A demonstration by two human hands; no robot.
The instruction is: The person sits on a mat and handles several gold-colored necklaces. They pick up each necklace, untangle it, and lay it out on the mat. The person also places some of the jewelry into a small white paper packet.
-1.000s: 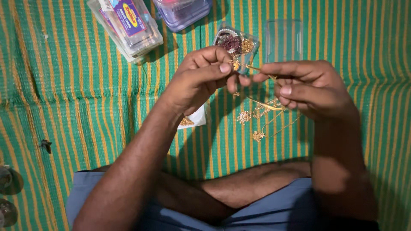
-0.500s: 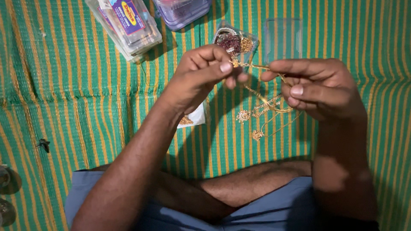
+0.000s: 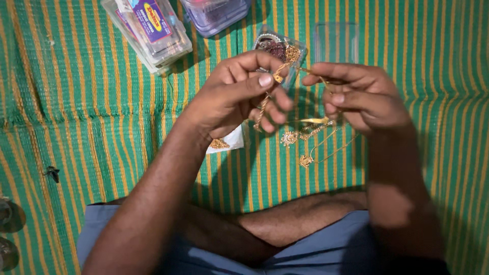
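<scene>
A person sits cross-legged on a green striped mat (image 3: 76, 102), the left hand (image 3: 239, 97) and right hand (image 3: 359, 97) both pinched shut on a thin gold chain (image 3: 288, 69) held just above a small open box (image 3: 285, 48) of gold findings. More gold pieces (image 3: 305, 135) lie on the mat below. A loosened pinch could drop the chain into them and tangle it.
</scene>
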